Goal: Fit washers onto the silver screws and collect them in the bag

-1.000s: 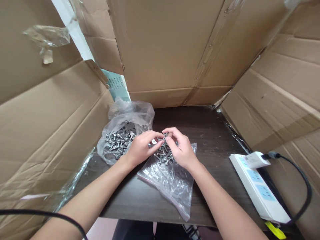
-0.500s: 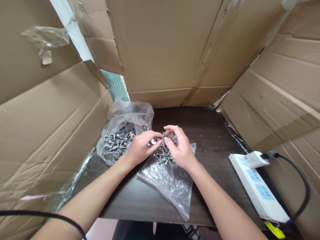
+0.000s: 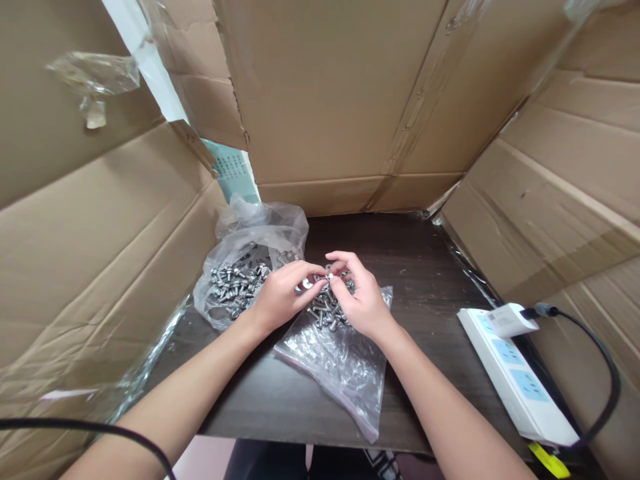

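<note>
My left hand (image 3: 285,293) and my right hand (image 3: 364,295) meet over a pile of metal screws (image 3: 327,313). Thumbs and forefingers of both pinch a small shiny screw (image 3: 329,277), whose details are too small to make out. A round, bright metal piece (image 3: 307,284) shows under my left fingers; its kind is unclear. The pile lies on a clear zip bag (image 3: 350,380), partly hidden by my right hand. Left of my left hand, an open plastic bag (image 3: 207,267) holds more screws (image 3: 235,290).
Cardboard walls (image 3: 330,93) enclose the dark wooden table (image 3: 420,267) at the back and both sides. A white power strip (image 3: 515,380) with a plugged-in adapter (image 3: 513,320) lies at the right. Black cable (image 3: 85,427) crosses the lower left.
My right fingers have shifted slightly at the pinched screw, the forefinger curling in a little. My left hand and the bags stay in place.
</note>
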### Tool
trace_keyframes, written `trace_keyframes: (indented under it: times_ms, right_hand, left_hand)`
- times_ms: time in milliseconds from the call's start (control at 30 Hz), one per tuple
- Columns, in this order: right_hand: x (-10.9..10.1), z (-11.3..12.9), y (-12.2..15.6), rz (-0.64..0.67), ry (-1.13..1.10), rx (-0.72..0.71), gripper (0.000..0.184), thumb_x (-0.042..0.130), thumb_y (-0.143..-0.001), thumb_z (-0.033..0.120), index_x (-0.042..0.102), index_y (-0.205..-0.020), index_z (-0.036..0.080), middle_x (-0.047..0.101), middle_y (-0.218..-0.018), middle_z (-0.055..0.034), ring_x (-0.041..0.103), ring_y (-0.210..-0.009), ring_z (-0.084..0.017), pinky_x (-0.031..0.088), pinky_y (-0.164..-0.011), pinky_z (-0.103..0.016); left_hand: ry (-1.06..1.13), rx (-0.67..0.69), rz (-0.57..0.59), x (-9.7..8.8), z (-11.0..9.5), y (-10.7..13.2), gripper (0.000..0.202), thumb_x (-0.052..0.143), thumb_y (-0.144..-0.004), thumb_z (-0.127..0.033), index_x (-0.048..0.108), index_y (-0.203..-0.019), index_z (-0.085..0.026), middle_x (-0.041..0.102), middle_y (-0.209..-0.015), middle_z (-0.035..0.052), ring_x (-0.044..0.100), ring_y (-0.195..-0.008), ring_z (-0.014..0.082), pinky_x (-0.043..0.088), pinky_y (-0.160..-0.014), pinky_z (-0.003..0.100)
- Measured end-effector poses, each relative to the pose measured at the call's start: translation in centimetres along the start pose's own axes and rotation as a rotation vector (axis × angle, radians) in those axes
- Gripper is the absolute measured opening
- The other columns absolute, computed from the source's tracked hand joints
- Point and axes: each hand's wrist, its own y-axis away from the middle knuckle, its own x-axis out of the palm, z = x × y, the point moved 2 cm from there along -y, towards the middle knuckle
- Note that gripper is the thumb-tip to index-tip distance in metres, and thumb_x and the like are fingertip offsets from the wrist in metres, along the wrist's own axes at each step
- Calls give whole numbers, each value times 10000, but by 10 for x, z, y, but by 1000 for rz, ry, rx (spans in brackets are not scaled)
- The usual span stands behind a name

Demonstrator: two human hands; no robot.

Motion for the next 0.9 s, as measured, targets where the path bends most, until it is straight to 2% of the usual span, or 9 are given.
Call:
trace_keyframes:
  times_ms: [100, 267, 500, 633, 733, 900]
  right_hand:
    - [0, -1, 0, 50, -22, 71, 281, 464, -1024, 308, 601, -1240, 193, 602, -794, 6, 576, -702, -135, 455, -705, -267]
    - [1, -3, 0, 10, -36, 19, 295, 480, -969, 227, 604, -1233, 181, 607, -906, -19, 588, -802, -143, 471, -739, -256]
    - [3, -3, 1, 33, -7, 37, 290, 446, -1037, 302, 607, -1243, 177, 593, -808, 2, 554, -681, -126, 441, -689, -258]
    - [2, -2, 1, 41, 18, 82, 303, 429, -1056, 334, 627, -1225, 180, 604, -775, 5, 568, -682, -132, 438, -709, -269]
    - [1, -2, 1, 17, 20, 75, 281, 443, -1034, 299, 634, -1200, 178, 623, -845, -15, 593, -761, -143, 450, -748, -272]
    - [0, -3, 1, 25, -19, 9, 295, 483, -963, 226, 605, -1225, 171, 554, -831, 1, 544, -721, -131, 453, -706, -256]
  left_hand:
    - [-11, 1, -7, 0, 0, 0, 89, 686, -980, -169, 690, -1066, -147, 721, -881, 23, 678, -749, 109, 545, -682, 203]
    - [-14, 1, -7, 1, -1, 1, 92, 686, -981, -175, 687, -1071, -153, 725, -889, 24, 681, -747, 111, 550, -679, 209]
    - [-13, -5, 33, 2, 1, 2, 100, 673, -989, -176, 674, -1088, -156, 735, -937, 34, 697, -799, 121, 554, -693, 216]
    - [-26, 14, 46, 2, 0, 2, 88, 659, -999, -181, 668, -1082, -156, 742, -950, 43, 712, -821, 131, 566, -723, 231]
    - [-32, 17, 47, 3, 1, 2, 86, 656, -1005, -191, 665, -1082, -155, 745, -958, 49, 723, -852, 141, 572, -734, 239]
    - [-40, 22, 58, 3, 2, 3, 88, 660, -1005, -195, 661, -1085, -159, 746, -963, 43, 725, -866, 142, 569, -738, 241]
